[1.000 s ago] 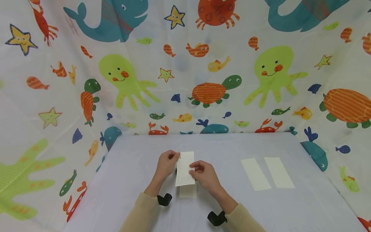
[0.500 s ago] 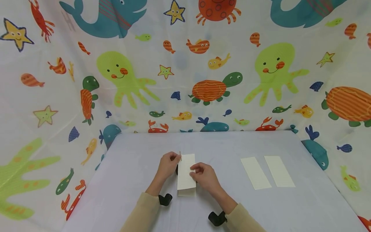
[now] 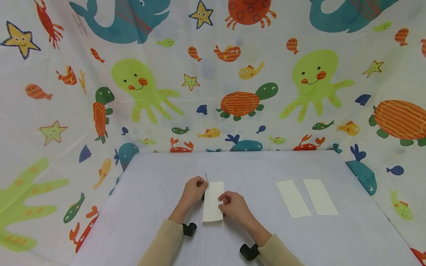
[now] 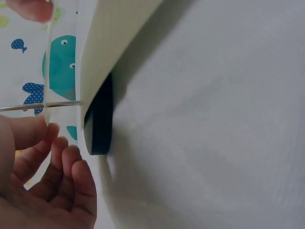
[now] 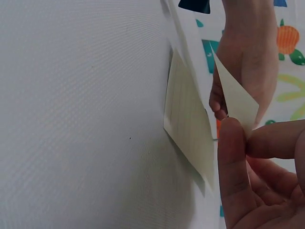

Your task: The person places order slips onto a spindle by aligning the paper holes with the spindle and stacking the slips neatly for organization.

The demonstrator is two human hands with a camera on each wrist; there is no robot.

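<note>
Right hand pinches the near edge of a cream paper strip between thumb and forefinger, fingers clamped on it, just above the tabletop. Left hand, fingers curled together, pinches a thin needle at the strip's far left corner. A second strip lies beneath. Two more cream strips lie side by side, well apart to the right.

Four paper strips, one needle
</note>
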